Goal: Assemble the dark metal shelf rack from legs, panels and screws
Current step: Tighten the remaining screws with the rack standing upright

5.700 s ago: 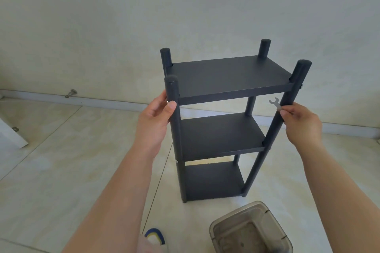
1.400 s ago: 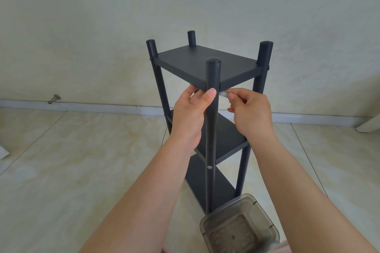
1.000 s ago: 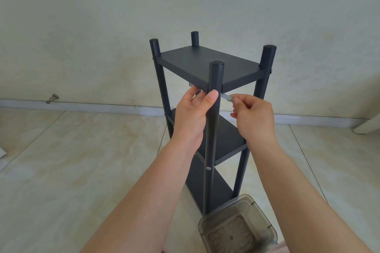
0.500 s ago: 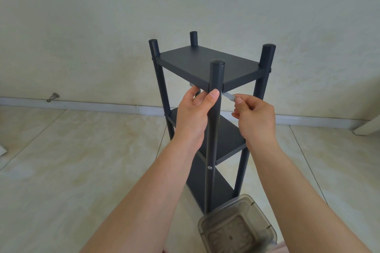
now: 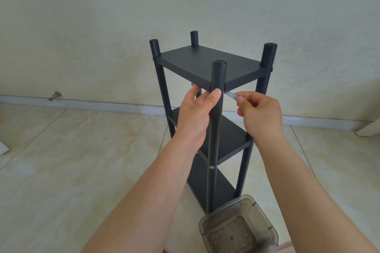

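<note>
Beige tiled floor (image 5: 72, 160), pale wall (image 5: 102, 16).

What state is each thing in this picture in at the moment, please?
shelf rack: upright on the floor, three panels mounted.
left hand: grips the near leg just under the top panel.
right hand: pinches the small wrench, its far end at the near leg.
clear plastic box: open, on the floor beside the rack.
</note>
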